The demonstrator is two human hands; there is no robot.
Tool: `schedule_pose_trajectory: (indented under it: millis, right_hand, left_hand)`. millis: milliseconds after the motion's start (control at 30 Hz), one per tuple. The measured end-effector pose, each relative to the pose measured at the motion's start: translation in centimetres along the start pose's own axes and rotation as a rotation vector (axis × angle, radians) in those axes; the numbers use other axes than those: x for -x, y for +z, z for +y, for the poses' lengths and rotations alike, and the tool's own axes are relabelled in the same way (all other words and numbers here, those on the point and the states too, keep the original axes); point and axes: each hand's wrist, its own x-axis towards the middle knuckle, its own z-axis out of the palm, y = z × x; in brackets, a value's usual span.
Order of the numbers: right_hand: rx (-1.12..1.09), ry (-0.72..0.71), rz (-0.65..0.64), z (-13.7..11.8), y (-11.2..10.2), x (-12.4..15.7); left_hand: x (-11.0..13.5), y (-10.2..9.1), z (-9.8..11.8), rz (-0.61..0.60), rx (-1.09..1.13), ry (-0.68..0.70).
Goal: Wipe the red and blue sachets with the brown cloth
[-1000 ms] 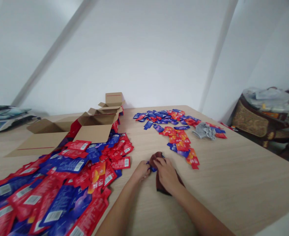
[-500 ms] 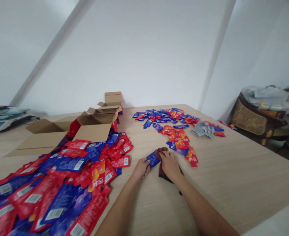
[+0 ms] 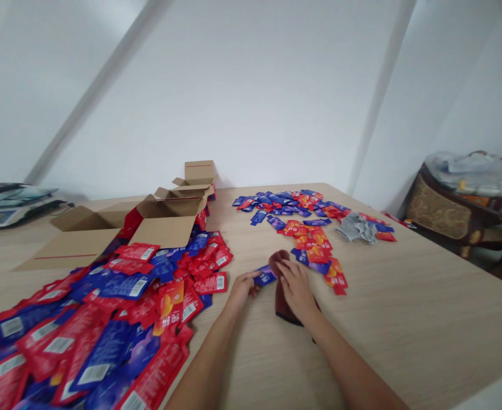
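Note:
My left hand pinches the left end of a small blue packet above the table. A dark brown cloth is bunched in my right hand, its upper fold pressed against the packet's right end. The cloth's lower part, with a black edge, hangs down to the tabletop beneath my right wrist. My right fingers curl over the cloth, so part of it is hidden. To the left of my left hand lies a large heap of red and blue packets, many with white barcode labels.
Open cardboard boxes stand in a row behind the heap. Smaller scattered packets lie beyond my right hand, beside a crumpled grey cloth. A scale-like device sits far left. A chair bearing plastic bags is at right.
The packet has tilted in my left hand, and less of it shows. The brown cloth has risen slightly at its top fold and now covers the packet's right end.

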Motion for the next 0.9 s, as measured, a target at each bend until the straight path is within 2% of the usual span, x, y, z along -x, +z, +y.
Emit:
schedule_pose_trajectory:
  millis: [100, 167, 300, 433, 500, 567, 700, 800, 900]
  right_hand:
    - [0.03, -0.078, -0.183, -2.0, 0.6, 0.1]
    - [0.075, -0.018, -0.24, -1.8, 0.8, -0.2]
    - [0.209, 0.186, -0.221, 0.7, 0.7, -1.1]
    - [0.252, 0.196, -0.187, 1.9, 0.7, -1.0]
    - [0.251, 0.183, -0.174, 1.9, 0.7, -0.7]
    - [0.242, 0.172, -0.167, 1.8, 0.8, -0.5]
    - [0.228, 0.149, -0.175, 2.2, 1.0, -0.3]
    - [0.235, 0.149, -0.173, 2.4, 1.2, -0.3]
    - [0.235, 0.141, -0.175, 2.2, 1.1, -0.4]
  left_hand:
    - [0.6, 0.2, 0.1, 0.018, -0.129, 0.108]
    - [1.1, 0.4, 0.3, 0.047, -0.194, 0.109]
    - [1.5, 0.4, 0.8, 0.165, -0.227, 0.046]
    - [1.5, -0.3, 1.1, 0.142, -0.077, 0.021]
    - [1.4, -0.8, 1.6, 0.187, -0.059, 0.08]
    - [1.6, -1.7, 2.7, 0.289, -0.069, 0.2]
    - [3.0, -5.4, 6.5, 0.556, -0.053, 0.47]
    - [4.5, -10.0, 9.5, 0.858, -0.082, 0.603]
    - [5.3, -15.4, 11.3, 1.135, -0.047, 0.726]
